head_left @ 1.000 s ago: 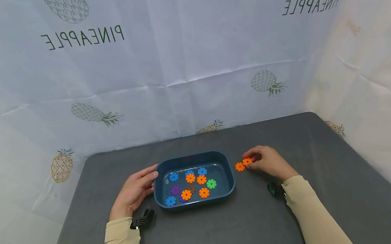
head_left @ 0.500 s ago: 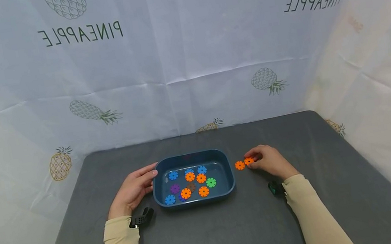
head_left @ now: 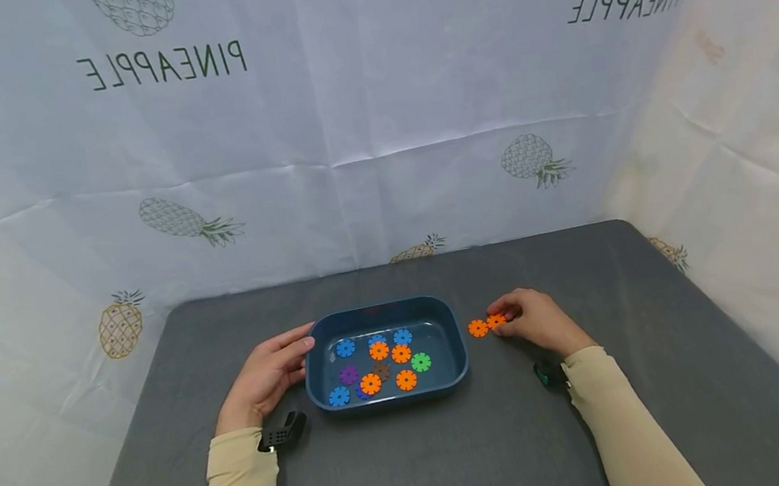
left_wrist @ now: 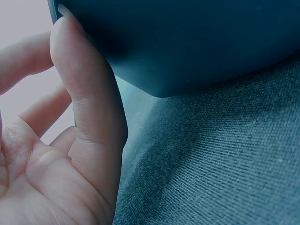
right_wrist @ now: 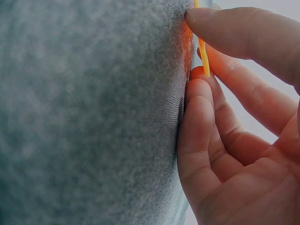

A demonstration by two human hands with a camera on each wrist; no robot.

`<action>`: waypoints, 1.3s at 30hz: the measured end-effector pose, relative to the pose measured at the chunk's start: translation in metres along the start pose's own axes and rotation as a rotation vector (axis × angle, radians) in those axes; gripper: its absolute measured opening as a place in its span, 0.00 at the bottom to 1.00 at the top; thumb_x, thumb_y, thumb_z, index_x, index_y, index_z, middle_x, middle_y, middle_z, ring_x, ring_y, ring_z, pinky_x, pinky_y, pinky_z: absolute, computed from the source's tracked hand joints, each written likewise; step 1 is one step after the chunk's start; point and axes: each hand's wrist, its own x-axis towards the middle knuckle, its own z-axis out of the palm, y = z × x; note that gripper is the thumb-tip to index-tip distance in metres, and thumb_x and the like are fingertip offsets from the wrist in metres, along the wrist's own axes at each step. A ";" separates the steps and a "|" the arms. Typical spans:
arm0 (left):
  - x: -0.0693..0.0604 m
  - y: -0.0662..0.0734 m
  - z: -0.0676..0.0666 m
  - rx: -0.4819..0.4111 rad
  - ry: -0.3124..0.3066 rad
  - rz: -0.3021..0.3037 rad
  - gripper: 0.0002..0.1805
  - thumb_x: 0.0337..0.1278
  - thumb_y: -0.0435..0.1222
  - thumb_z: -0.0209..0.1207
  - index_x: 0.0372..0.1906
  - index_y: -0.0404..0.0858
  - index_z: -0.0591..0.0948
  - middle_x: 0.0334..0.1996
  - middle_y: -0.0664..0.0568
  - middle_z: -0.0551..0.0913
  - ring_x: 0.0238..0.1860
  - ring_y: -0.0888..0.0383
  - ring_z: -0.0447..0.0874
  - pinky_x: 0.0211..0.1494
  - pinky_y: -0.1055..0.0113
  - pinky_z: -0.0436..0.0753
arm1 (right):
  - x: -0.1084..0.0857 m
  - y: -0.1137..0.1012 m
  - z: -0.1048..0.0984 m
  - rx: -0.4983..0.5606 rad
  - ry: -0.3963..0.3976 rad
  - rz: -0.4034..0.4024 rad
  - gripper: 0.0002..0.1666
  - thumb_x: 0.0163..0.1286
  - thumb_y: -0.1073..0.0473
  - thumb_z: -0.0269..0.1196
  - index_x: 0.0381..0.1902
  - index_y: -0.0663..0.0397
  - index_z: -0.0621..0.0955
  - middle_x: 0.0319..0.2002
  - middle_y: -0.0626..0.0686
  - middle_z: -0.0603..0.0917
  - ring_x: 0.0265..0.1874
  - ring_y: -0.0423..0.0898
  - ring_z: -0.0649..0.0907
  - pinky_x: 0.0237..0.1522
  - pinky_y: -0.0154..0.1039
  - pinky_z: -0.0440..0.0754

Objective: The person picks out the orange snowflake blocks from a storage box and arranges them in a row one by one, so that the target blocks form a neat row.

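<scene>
A dark blue tray point(head_left: 392, 403) sits mid-table in the head view, holding several notched plastic interlocking discs in blue, orange, purple, brown and green. My left hand point(head_left: 266, 379) grips its left end, the thumb point(left_wrist: 89, 79) reaching to the rim in the left wrist view. Right of the tray, my right hand point(head_left: 536, 323) pinches an orange interlocking disc point(head_left: 495, 321) between thumb and fingers. A second orange disc point(head_left: 477, 328) is directly left of it; whether the two are joined I cannot tell. In the right wrist view the held disc point(right_wrist: 203, 58) shows as a thin edge close to the tabletop.
The dark grey table point(head_left: 423, 465) extends on all sides of the tray. Behind and beside it hangs a pale cloth point(head_left: 370, 111) printed with pineapples. A black wrist strap point(head_left: 283, 433) is on the left wrist, and another dark wrist device point(head_left: 549, 374) on the right.
The right hand has shifted slightly right with its orange disc, which overlaps the other one less than before. The left hand and tray stay in place. The head view has tilted slightly.
</scene>
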 end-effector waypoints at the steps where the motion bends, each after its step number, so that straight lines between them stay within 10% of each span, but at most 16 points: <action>1: 0.000 0.000 0.000 0.000 0.001 0.001 0.38 0.75 0.50 0.67 0.81 0.40 0.72 0.66 0.47 0.85 0.46 0.60 0.88 0.51 0.68 0.89 | 0.000 0.000 0.000 -0.001 -0.002 0.002 0.18 0.72 0.59 0.74 0.58 0.51 0.89 0.55 0.56 0.85 0.49 0.51 0.82 0.58 0.52 0.85; 24: 0.000 0.002 0.004 -0.013 -0.004 0.034 0.36 0.77 0.48 0.65 0.82 0.40 0.71 0.71 0.41 0.81 0.48 0.60 0.89 0.53 0.67 0.90 | -0.006 -0.010 -0.017 -0.029 0.027 -0.065 0.21 0.73 0.56 0.74 0.61 0.53 0.88 0.58 0.57 0.86 0.51 0.52 0.84 0.58 0.54 0.86; 39: 0.000 -0.003 0.001 -0.017 -0.009 0.030 0.35 0.77 0.47 0.65 0.81 0.41 0.72 0.70 0.41 0.81 0.47 0.59 0.88 0.52 0.67 0.89 | 0.006 -0.126 -0.022 -0.216 -0.196 -0.369 0.20 0.73 0.59 0.73 0.62 0.52 0.88 0.57 0.52 0.88 0.55 0.50 0.86 0.60 0.51 0.87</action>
